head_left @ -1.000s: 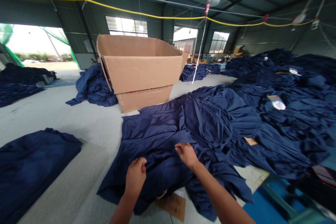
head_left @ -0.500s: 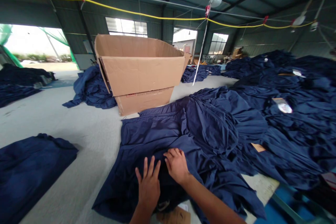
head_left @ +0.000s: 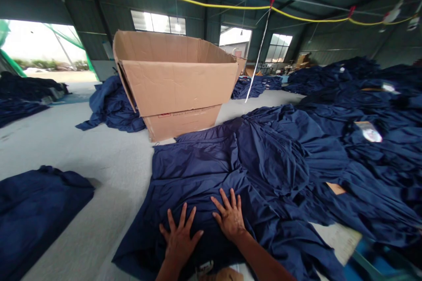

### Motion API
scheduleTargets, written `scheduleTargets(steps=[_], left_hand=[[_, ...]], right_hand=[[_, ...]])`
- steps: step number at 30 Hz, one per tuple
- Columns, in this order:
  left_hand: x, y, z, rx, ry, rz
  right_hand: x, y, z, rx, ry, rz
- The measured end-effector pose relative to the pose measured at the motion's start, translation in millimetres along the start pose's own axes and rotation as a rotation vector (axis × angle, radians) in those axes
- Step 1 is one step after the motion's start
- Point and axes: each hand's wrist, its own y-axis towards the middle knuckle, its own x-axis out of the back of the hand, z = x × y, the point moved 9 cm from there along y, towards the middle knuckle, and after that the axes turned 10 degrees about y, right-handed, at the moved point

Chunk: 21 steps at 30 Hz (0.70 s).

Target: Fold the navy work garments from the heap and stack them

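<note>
Spread out before me is a navy-blue garment (head_left: pixel 194 186), its fabric creased, one edge reaching toward the carton. My left hand (head_left: pixel 180 237) lies on it with the fingers fanned apart. To its right, my right hand (head_left: pixel 231 217) rests palm down on the same cloth, fingers also spread. Neither hand grips anything. A brown cardboard piece (head_left: pixel 229 274) and a small pale label (head_left: pixel 205 267) show at the bottom edge between my forearms. What kind of garment it is, I cannot tell.
A large open cardboard box (head_left: pixel 184 88) stands beyond the garment. Heaped navy garments (head_left: pixel 362 149) cover the right side. Another folded navy piece (head_left: pixel 39 210) lies at left on the pale surface (head_left: pixel 108 184). A yellow cable (head_left: pixel 198 3) runs overhead, with a white cord (head_left: pixel 257 61) hanging down.
My right hand has gone from curled fingers to lying flat and spread. My left hand's fingers and thumb have opened wider. The view has tilted slightly down.
</note>
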Motion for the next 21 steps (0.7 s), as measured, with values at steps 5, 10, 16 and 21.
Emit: scheduleTargets(steps=[5, 10, 16, 21], left_hand=[[-1.2, -11.3, 0.8, -0.014, -0.03, 0.232], [55.2, 37.2, 5.1, -0.079, -0.016, 0.081], [66.0, 123.8, -6.9, -0.184, -0.094, -0.089], [30.3, 184.5, 12.1, 0.006, -0.049, 0.128]], right_hand=[[5.7, -11.6, -9.7, -0.027, 0.022, 0.019], [52.9, 28.2, -7.8, -0.008, 0.041, -0.027], [77.5, 116.2, -11.3, 0.114, 0.035, -0.048], [48.5, 177.3, -59.8, -0.054, -0.042, 0.097]])
